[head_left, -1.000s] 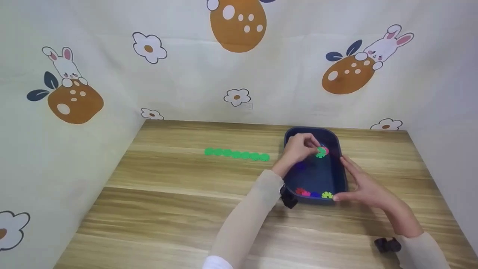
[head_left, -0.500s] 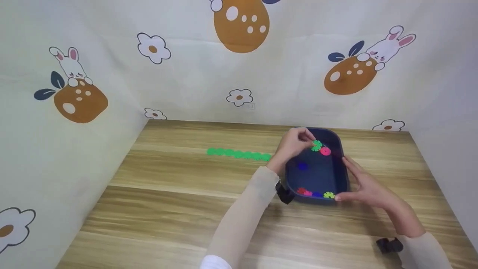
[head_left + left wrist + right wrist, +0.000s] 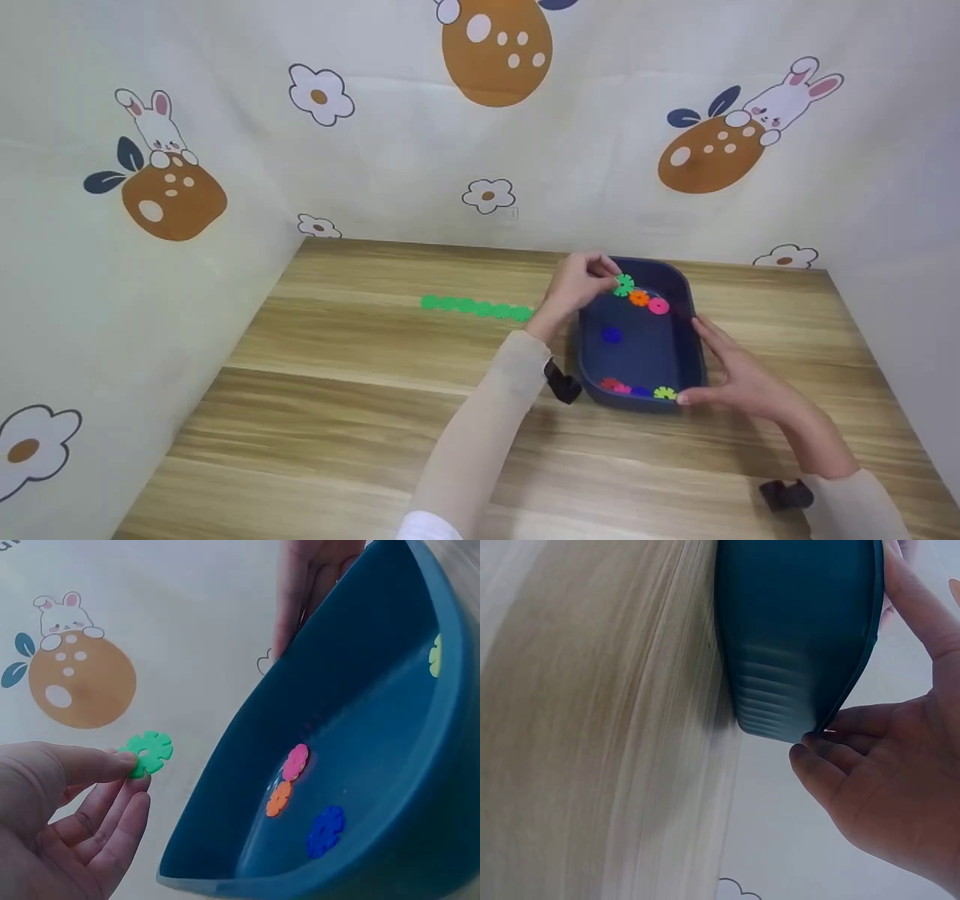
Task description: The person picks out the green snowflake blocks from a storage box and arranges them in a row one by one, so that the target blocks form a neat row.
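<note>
A green notched plastic disc (image 3: 623,285) is pinched between the thumb and fingers of my left hand (image 3: 577,286); in the left wrist view this green disc (image 3: 154,752) is just outside the bin's wall. My right hand (image 3: 742,382) holds the dark blue bin (image 3: 637,405) at its near right corner, thumb on the near rim and fingers along the right side. Inside the bin lie an orange disc (image 3: 639,298), a pink disc (image 3: 658,306) and a blue disc (image 3: 612,335). Several more discs lie along its near wall, among them a yellow one (image 3: 664,393).
Left of the bin, a row of green discs (image 3: 476,307) lies on the wooden table (image 3: 337,420), its right end partly behind my left wrist. A patterned cloth (image 3: 390,150) hangs behind and beside the table.
My left hand has lifted the green disc from inside the bin and moved left toward its far left rim. The orange disc has come into view. The right hand stays on the bin.
</note>
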### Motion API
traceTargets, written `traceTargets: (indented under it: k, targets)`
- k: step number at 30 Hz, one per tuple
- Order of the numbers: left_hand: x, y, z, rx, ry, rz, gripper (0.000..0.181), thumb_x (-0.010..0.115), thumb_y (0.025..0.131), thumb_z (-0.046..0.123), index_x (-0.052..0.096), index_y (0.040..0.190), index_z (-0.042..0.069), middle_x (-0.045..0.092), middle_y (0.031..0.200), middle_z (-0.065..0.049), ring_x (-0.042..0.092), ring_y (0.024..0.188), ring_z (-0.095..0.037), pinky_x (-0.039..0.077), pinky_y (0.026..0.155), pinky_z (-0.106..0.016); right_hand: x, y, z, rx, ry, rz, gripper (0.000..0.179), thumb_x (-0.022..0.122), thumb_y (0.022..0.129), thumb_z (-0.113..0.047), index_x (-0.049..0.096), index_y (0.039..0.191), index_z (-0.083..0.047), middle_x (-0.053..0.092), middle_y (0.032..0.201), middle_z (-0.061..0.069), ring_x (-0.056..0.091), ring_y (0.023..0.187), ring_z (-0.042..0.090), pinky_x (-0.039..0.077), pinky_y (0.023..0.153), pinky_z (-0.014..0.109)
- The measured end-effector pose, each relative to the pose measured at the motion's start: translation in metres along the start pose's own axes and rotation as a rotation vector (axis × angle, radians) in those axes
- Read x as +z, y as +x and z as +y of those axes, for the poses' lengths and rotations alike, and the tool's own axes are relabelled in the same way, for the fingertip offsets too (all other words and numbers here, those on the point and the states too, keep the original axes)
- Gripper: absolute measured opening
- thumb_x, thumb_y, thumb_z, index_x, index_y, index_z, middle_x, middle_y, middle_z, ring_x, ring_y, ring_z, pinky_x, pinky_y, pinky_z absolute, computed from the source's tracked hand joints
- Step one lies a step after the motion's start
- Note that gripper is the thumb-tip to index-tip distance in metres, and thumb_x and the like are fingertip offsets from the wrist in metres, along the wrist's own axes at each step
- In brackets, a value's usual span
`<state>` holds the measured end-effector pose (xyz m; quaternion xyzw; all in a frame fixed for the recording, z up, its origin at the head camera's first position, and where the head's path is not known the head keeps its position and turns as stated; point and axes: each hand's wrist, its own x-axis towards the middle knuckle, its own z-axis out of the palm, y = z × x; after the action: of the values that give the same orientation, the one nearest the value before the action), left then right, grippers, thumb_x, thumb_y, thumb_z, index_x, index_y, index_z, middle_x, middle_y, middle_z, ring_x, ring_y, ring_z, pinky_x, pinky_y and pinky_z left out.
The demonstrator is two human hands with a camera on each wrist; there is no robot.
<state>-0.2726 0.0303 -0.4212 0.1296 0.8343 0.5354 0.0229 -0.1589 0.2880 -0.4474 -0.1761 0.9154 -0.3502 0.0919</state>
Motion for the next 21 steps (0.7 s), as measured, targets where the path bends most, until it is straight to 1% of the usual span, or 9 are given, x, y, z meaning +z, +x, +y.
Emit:
traceTargets:
  k: [4, 8, 15, 21]
  targets:
    - [-0.007, 0.000, -0.003, -0.011, -0.029, 0.011, 0.008, 0.073, 0.086, 0.003, 0.072, 0.094, 0.005, 0.072, 0.091, -0.009, 0.058, 0.072, -0.006, 0.050, 0.066, -0.016, 0.000, 0.000, -0.001, 0.010, -0.005, -0.005, 0.118, 0.088, 0.072, -0.033, 0.014, 0.156, 0.005, 0.011, 0.161, 0.034, 0.015, 0.144, 0.059, 0.019, 0.110, 0.076]
    - [-0.016, -0.001, -0.005, -0.013, -0.060, 0.027, 0.010, 0.073, 0.086, 0.002, 0.072, 0.095, 0.003, 0.073, 0.092, -0.011, 0.062, 0.074, -0.009, 0.054, 0.068, -0.018, 0.000, 0.000, -0.001, 0.012, -0.008, -0.004, 0.118, 0.088, 0.073, -0.033, 0.014, 0.157, 0.004, 0.011, 0.161, 0.034, 0.016, 0.144, 0.060, 0.019, 0.110, 0.076]
    - [-0.033, -0.002, -0.010, -0.027, -0.059, 0.062, 0.011, 0.072, 0.085, 0.003, 0.072, 0.096, 0.003, 0.073, 0.093, -0.011, 0.065, 0.076, -0.011, 0.057, 0.070, -0.019, 0.001, -0.001, 0.000, 0.023, -0.011, -0.007, 0.119, 0.088, 0.072, -0.036, 0.014, 0.157, 0.003, 0.009, 0.162, 0.033, 0.014, 0.145, 0.059, 0.017, 0.111, 0.076]
    - [-0.048, -0.002, -0.017, -0.021, -0.076, 0.090, 0.012, 0.071, 0.084, 0.001, 0.072, 0.096, 0.001, 0.073, 0.092, -0.013, 0.066, 0.075, -0.011, 0.058, 0.070, -0.021, 0.001, 0.000, 0.000, 0.008, 0.004, 0.001, 0.118, 0.088, 0.072, -0.033, 0.014, 0.156, 0.005, 0.010, 0.162, 0.034, 0.014, 0.145, 0.060, 0.018, 0.110, 0.076]
